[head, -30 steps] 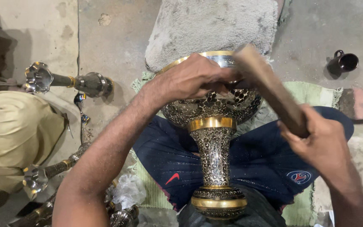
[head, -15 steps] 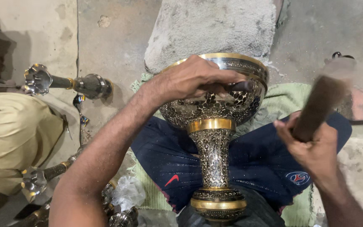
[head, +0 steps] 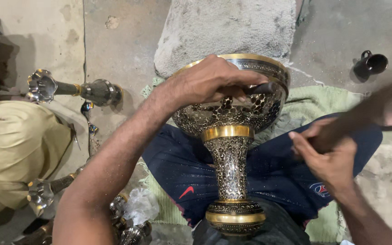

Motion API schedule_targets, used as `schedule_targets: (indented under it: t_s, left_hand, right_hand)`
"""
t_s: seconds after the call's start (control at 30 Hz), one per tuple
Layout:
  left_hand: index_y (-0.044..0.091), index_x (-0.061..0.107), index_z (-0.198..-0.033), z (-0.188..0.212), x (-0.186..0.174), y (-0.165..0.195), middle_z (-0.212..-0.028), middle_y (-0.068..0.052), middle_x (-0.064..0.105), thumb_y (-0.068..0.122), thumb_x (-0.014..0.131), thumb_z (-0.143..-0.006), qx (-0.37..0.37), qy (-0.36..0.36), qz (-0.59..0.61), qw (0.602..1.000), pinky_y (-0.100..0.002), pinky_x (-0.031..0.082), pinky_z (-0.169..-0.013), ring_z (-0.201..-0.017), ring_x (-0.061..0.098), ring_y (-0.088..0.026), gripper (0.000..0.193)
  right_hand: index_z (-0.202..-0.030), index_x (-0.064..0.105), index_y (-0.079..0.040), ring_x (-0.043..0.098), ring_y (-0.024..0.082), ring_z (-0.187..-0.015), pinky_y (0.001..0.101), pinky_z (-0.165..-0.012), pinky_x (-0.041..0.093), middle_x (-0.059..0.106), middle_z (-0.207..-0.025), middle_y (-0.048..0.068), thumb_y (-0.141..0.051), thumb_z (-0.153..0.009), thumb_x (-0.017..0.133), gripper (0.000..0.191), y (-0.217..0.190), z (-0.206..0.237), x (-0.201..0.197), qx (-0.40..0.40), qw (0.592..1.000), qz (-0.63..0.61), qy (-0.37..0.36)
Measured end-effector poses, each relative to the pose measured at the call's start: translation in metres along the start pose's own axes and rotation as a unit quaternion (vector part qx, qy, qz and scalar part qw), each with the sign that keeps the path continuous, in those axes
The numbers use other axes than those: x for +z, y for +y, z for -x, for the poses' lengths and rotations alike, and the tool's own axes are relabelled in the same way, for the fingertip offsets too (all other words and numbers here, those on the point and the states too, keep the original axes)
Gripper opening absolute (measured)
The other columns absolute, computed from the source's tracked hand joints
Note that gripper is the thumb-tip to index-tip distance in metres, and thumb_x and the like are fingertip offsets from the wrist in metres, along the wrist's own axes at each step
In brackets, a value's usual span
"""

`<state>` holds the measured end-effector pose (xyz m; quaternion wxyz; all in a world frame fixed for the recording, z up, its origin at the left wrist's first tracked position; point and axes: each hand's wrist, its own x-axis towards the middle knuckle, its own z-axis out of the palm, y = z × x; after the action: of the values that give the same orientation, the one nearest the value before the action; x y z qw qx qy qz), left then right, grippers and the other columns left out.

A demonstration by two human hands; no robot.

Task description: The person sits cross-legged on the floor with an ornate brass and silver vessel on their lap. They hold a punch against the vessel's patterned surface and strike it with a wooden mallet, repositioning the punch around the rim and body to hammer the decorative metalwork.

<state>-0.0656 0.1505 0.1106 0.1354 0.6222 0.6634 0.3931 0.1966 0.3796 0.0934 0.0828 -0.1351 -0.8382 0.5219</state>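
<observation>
A large engraved metal goblet-shaped vessel (head: 230, 136) with brass bands lies tilted on my lap, bowl away from me, foot near my belly. My left hand (head: 209, 81) rests on the bowl's rim and grips a dark chisel-like tool (head: 262, 88) pressed against the bowl's patterned side. My right hand (head: 330, 156) is raised at the right of the vessel, closed around a wooden stick (head: 368, 113) that is blurred with motion and points up to the right.
A grey stone block (head: 225, 27) stands beyond the bowl. A green cloth (head: 311, 102) lies under my legs. Metal stems (head: 75, 90) and other parts (head: 46, 190) lie left, beside a person in beige clothing (head: 14, 149). A small dark cup (head: 370, 64) sits far right.
My right hand has swung the wooden stick away from the bowl, out to the right and lower. My left hand and the vessel have stayed put.
</observation>
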Motion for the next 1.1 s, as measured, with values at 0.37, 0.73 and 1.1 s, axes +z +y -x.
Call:
schedule_targets:
  t_s: [0.37,0.73,1.1]
  left_hand:
    - [0.023,0.054,-0.147,0.007,0.027,-0.001,-0.108,-0.003,0.080,0.007,0.067,-0.102,-0.038,0.028,-0.064,0.997,-0.029,0.069,-0.079,-0.088,0.080,-0.013,0.050]
    - [0.021,0.057,-0.144,0.000,0.026,0.001,-0.107,-0.003,0.080,0.007,0.068,-0.104,-0.028,0.032,-0.078,0.996,-0.028,0.068,-0.075,-0.084,0.079,-0.014,0.044]
    - [0.019,0.060,-0.140,-0.004,0.015,0.013,-0.109,-0.005,0.079,0.008,0.076,-0.093,-0.036,0.013,-0.085,0.996,-0.037,0.066,-0.080,-0.089,0.079,-0.020,0.051]
  right_hand:
    - [-0.131,0.059,-0.006,0.075,0.026,-0.060,0.0396,-0.059,0.061,0.074,-0.079,0.018,-0.036,-0.090,0.079,0.055,0.003,-0.030,-0.027,0.264,0.882,0.317,-0.228]
    - [-0.107,0.066,0.000,0.071,0.020,-0.064,0.0328,-0.056,0.057,0.070,-0.077,0.014,-0.023,-0.090,0.081,0.032,0.016,-0.009,-0.035,0.040,0.979,0.190,-0.064]
    - [-0.100,0.068,-0.001,0.070,0.016,-0.068,0.0309,-0.063,0.055,0.071,-0.079,0.008,-0.022,-0.084,0.086,0.032,0.012,-0.004,-0.026,0.031,0.977,0.207,-0.035]
